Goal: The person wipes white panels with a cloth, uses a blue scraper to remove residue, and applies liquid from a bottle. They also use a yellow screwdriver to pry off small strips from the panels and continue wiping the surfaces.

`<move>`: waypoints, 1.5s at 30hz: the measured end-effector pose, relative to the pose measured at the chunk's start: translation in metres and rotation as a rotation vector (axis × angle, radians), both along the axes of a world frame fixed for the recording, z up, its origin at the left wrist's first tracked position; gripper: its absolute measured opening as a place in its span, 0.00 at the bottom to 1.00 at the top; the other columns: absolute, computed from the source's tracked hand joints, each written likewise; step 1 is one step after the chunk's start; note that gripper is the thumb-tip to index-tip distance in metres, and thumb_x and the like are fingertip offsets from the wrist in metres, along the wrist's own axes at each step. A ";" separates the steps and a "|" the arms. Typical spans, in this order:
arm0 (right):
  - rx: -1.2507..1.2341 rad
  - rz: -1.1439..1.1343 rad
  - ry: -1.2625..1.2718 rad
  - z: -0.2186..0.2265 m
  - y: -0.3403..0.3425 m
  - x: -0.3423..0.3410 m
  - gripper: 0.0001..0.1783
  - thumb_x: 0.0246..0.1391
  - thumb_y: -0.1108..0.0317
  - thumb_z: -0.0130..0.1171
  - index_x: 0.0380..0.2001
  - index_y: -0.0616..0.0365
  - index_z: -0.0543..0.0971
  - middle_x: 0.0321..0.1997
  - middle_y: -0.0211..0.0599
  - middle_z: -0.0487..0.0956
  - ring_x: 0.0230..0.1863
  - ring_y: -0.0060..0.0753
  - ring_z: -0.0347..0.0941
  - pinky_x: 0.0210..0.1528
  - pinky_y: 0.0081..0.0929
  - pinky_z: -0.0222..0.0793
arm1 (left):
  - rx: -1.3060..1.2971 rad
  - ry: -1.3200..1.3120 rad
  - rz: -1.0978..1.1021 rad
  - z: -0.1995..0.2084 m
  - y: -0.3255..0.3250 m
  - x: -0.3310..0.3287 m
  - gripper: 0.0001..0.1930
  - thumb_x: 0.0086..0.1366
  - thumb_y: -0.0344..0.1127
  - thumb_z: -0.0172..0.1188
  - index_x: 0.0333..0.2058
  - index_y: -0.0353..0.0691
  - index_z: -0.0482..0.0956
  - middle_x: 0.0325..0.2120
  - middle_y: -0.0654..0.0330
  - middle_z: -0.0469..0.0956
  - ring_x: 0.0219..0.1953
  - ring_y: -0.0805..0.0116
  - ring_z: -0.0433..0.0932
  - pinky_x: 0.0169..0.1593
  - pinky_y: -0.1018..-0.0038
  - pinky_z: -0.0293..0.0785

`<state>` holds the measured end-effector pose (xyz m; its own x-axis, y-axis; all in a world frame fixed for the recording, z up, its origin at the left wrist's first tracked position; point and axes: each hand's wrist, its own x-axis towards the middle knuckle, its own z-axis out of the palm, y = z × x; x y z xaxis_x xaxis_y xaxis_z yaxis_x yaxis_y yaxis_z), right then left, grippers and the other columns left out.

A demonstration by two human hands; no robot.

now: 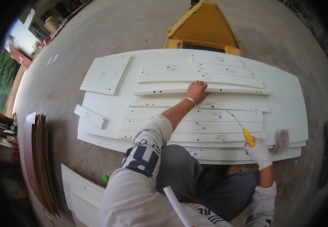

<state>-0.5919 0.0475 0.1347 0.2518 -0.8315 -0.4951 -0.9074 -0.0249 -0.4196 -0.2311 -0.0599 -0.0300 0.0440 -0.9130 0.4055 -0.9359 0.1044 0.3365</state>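
Note:
My bare left hand (pixel 197 92), with a bracelet at the wrist, is closed over the middle of a long narrow white board (pixel 239 92). That board is tipped up on its long side, and dark round holes show along its upward edge. In my gloved right hand (pixel 259 153) is a yellow-handled tool (pixel 248 137) with a thin metal shaft, slightly bent at its tip. The tip points up and left, over the labelled white strips (pixel 232 126) nearer to me. More labelled strips (pixel 171 77) lie beyond the held board.
Large white panels (pixel 290 102) lie under the strips. A squarer panel (pixel 106 75) and a short piece (pixel 89 116) rest at the left. Beyond stands a yellow pallet jack (pixel 205 24). Stacked boards (pixel 39 162) and a green cap (pixel 105 178) are on the left floor.

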 end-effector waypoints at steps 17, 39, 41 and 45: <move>0.019 0.136 0.211 -0.001 -0.007 0.006 0.20 0.60 0.53 0.56 0.46 0.55 0.82 0.39 0.50 0.84 0.44 0.57 0.81 0.47 0.51 0.76 | 0.486 -0.154 0.084 0.004 -0.032 0.056 0.44 0.69 0.54 0.60 0.76 0.47 0.51 0.79 0.58 0.43 0.81 0.54 0.36 0.80 0.52 0.36; 0.091 0.129 0.216 0.003 -0.008 -0.001 0.19 0.58 0.52 0.59 0.45 0.52 0.83 0.40 0.44 0.86 0.45 0.50 0.82 0.50 0.48 0.77 | 0.415 -0.154 -0.166 0.017 -0.056 0.077 0.33 0.59 0.39 0.68 0.64 0.42 0.72 0.54 0.51 0.80 0.59 0.49 0.76 0.63 0.55 0.71; 0.093 0.138 0.209 0.005 -0.009 0.002 0.18 0.58 0.52 0.58 0.45 0.52 0.83 0.41 0.44 0.86 0.45 0.51 0.83 0.50 0.48 0.77 | 0.423 -0.163 -0.025 0.014 -0.050 0.060 0.36 0.56 0.42 0.72 0.63 0.42 0.73 0.58 0.55 0.78 0.64 0.53 0.72 0.66 0.54 0.67; -0.019 0.011 0.271 -0.001 -0.009 -0.002 0.18 0.58 0.52 0.58 0.44 0.51 0.83 0.41 0.44 0.86 0.46 0.52 0.83 0.50 0.49 0.78 | 0.467 -0.124 0.023 0.024 -0.051 0.055 0.33 0.54 0.43 0.74 0.59 0.44 0.75 0.57 0.57 0.77 0.63 0.57 0.72 0.66 0.55 0.65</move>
<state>-0.5937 0.0385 0.1338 0.1213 -0.8390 -0.5304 -0.9862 -0.0412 -0.1604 -0.1763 -0.1112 -0.0064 0.0431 -0.9981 -0.0444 -0.9723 -0.0521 0.2280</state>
